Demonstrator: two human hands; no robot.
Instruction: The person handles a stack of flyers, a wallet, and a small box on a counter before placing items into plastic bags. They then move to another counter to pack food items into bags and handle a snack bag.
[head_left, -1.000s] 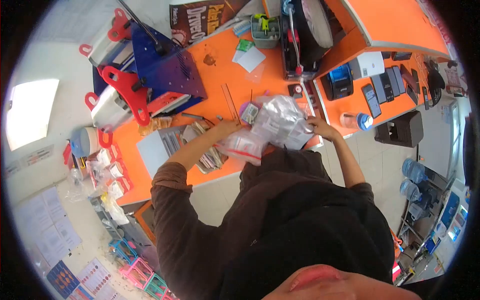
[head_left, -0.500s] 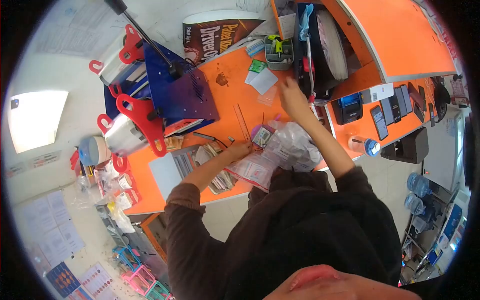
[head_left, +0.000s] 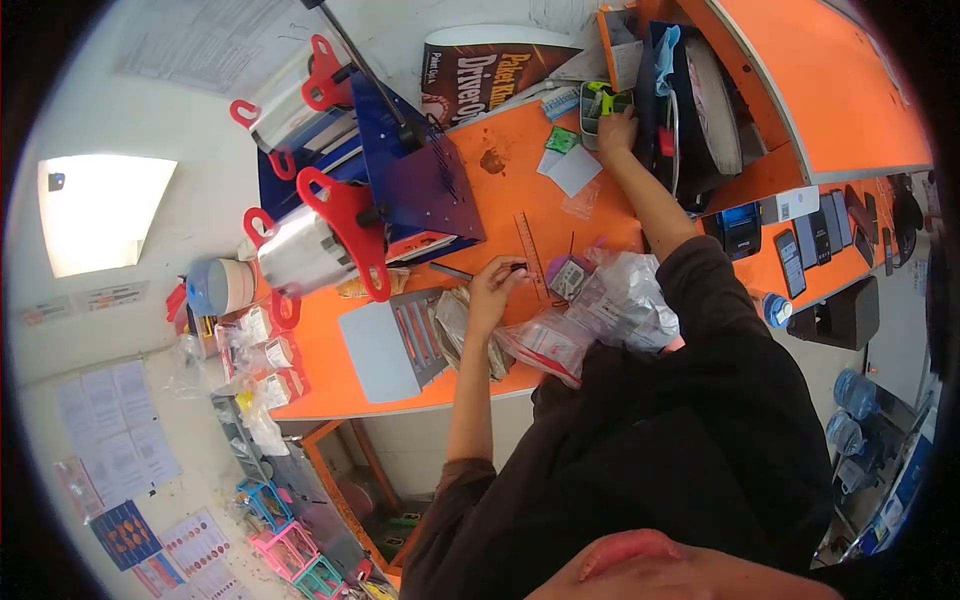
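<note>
My left hand (head_left: 492,290) is over the orange desk with fingers pinched on a small black object (head_left: 518,267), too small to name. Just right of it lies an orange-red ruler (head_left: 530,255). My right hand (head_left: 617,132) is at the grey-green desk organizer (head_left: 588,128), its fingertips over the compartments near a yellow-green tool (head_left: 600,98); whether they grip anything is hidden. A small printed packet (head_left: 569,280) and clear plastic bags (head_left: 640,300) are close to my body.
White paper (head_left: 575,171) and a green packet (head_left: 562,140) lie beside the organizer. On the left are a grey case (head_left: 380,350) and a blue stand (head_left: 420,190) with red-handled metal containers. Several phones (head_left: 790,262) and a bottle (head_left: 775,308) are on the right.
My right hand has moved away from me, from the papers to the organizer. My left hand has lifted slightly and now shows a black object. The view has shifted.
</note>
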